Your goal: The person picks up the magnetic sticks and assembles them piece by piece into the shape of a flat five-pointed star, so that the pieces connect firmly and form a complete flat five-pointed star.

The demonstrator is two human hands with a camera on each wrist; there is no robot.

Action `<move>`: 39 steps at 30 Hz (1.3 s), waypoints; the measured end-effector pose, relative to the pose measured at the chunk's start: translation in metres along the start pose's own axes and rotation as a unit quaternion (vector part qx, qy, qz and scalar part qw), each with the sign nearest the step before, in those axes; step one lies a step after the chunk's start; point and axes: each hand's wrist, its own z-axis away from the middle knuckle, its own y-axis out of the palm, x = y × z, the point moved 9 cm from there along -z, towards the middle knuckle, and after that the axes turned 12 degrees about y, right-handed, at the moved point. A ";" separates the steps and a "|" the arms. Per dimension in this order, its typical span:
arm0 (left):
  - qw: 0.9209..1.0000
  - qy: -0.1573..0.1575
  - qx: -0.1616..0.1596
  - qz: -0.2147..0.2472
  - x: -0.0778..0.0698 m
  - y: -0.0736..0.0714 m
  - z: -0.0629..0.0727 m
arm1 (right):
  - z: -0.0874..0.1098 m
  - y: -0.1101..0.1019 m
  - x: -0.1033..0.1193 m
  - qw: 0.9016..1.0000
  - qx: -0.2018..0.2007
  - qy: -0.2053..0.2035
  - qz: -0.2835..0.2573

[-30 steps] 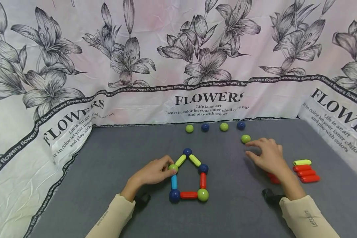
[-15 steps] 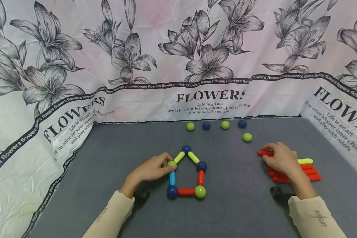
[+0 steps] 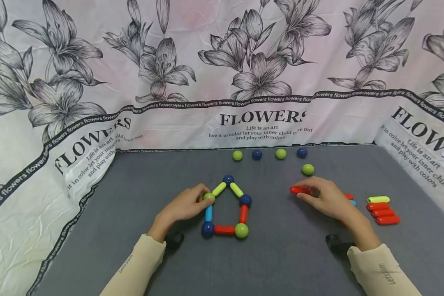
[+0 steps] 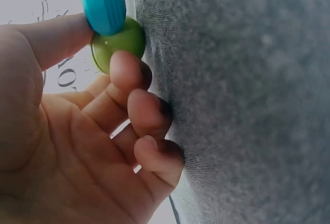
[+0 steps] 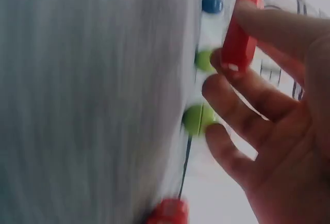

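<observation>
On the grey mat lies a house-shaped outline of sticks and balls. My left hand [image 3: 185, 206] pinches its green ball [image 4: 119, 43] at the left corner, where a blue stick [image 4: 104, 2] meets it. The peak is a dark blue ball [image 3: 228, 179], with a yellow stick [image 3: 219, 189] sloping down each side. Another blue ball [image 3: 245, 200] marks the right corner. A red stick [image 3: 224, 230] forms the base, between a blue ball [image 3: 207, 229] and a green ball [image 3: 241, 230]. To the right of the outline, my right hand [image 3: 323, 196] holds a red stick [image 5: 240, 35] between thumb and fingers.
Green and blue balls stand in a row at the back, with a green ball [image 3: 308, 169] nearer. Right of my right hand lie several red sticks [image 3: 382, 213] and a yellow stick [image 3: 378, 200]. More sticks are partly hidden under that wrist. A flowered cloth [image 3: 163, 123] hangs behind.
My right hand went from beside the near green ball to the sticks, took a red one and brought it left. The outline has slid slightly left and away with my left hand.
</observation>
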 end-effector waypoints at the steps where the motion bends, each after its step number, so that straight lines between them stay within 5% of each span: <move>1: 1.000 -0.002 -0.003 -0.006 0.000 -0.001 0.000 | 0.000 0.006 0.008 1.000 0.013 -0.016 -0.018; 7: 0.998 -0.008 -0.026 -0.063 -0.003 -0.005 -0.002 | 0.007 0.050 0.054 0.983 0.136 -0.069 -0.104; 13: 0.984 0.064 -0.063 -0.154 -0.031 -0.003 -0.008 | 0.017 0.078 0.084 0.966 0.200 -0.092 -0.139; 18: 0.981 0.131 -0.013 -0.141 -0.061 0.024 -0.010 | 0.020 0.087 0.094 0.957 0.217 -0.095 -0.166; 23: 0.977 0.161 0.032 -0.139 -0.080 0.045 -0.009 | 0.021 0.092 0.097 0.958 0.218 -0.092 -0.165; 30: 0.987 0.138 0.052 -0.071 -0.071 0.054 -0.009 | 0.020 0.095 0.095 0.958 0.217 -0.085 -0.166; 39: 0.985 0.133 0.067 -0.083 -0.065 0.058 -0.010 | 0.019 0.097 0.090 0.955 0.221 -0.069 -0.184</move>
